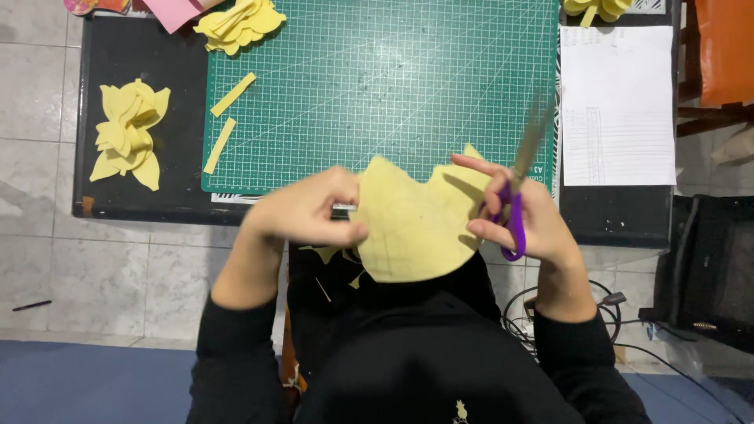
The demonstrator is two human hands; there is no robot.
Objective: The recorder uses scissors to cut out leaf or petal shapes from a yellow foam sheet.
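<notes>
While the left hand (302, 210) pinches the yellow sheet (412, 224) at its left edge, above the lap and just off the table's (141, 63) near edge, the right hand (522, 216) grips purple scissors (516, 206), blades blurred, at the sheet's scalloped right edge. Green mat (385, 78) beyond lies mostly bare.

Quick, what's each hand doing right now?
Left hand: closed, pinching the yellow foam piece.
Right hand: closed on the purple scissors.

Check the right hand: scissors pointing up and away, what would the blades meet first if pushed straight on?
Likely nothing soon: from the right hand, the scissors point toward the gap between green cutting mat and white sheet. Depth is unclear.
</notes>
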